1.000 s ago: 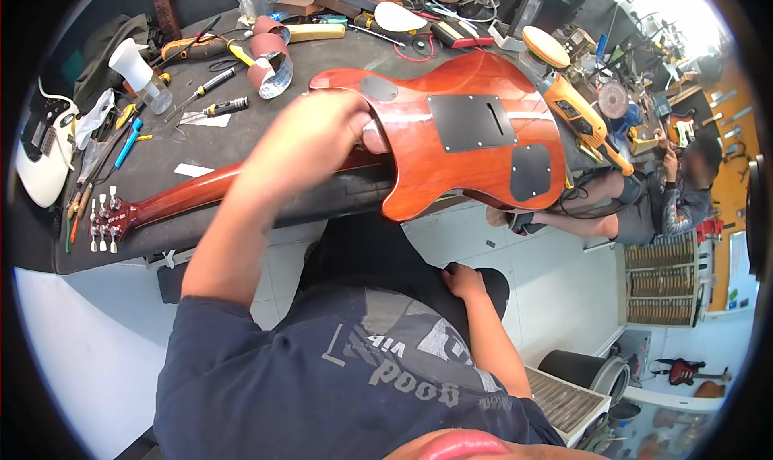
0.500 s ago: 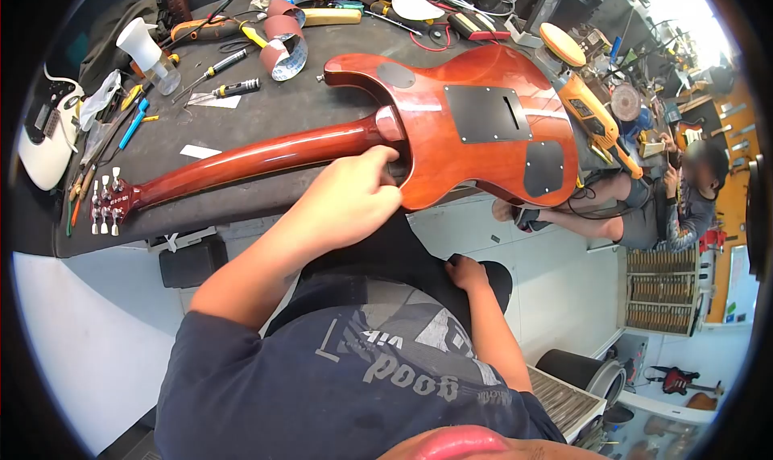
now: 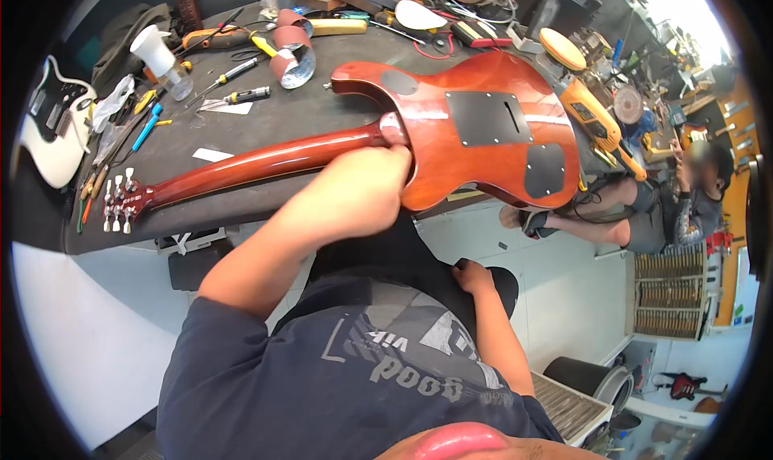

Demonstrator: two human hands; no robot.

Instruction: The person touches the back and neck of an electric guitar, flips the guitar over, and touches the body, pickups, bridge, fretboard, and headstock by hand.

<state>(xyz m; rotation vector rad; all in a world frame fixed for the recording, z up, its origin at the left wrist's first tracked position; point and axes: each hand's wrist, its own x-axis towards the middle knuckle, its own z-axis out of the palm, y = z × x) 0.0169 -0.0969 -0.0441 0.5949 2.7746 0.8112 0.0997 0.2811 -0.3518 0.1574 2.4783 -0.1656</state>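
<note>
A glossy red-brown electric guitar (image 3: 431, 146) lies face down, its neck pointing left and black cover plates on its back. My left hand (image 3: 362, 188) is closed at the lower cutaway, where neck and body meet. Its fingertips are hidden, and I cannot make out what they hold. Resting on my dark-clothed leg, my right hand (image 3: 473, 277) has its fingers curled, with a small dark thing at the fingertips that I cannot identify. Near the guitar are a curled sanding strip (image 3: 292, 53) and screwdrivers (image 3: 246, 96).
The dark workbench (image 3: 266, 130) holds a white guitar body (image 3: 60, 142), a spray bottle (image 3: 161, 57) and a yellow power tool (image 3: 593, 115). Tools crowd its back. Another person (image 3: 699, 190) sits at the right. A black bin (image 3: 584, 379) stands on the floor.
My left hand has moved from the upper side of the neck joint to the lower cutaway, then curled more tightly. My right hand has stayed on my leg. The view has shifted slightly.
</note>
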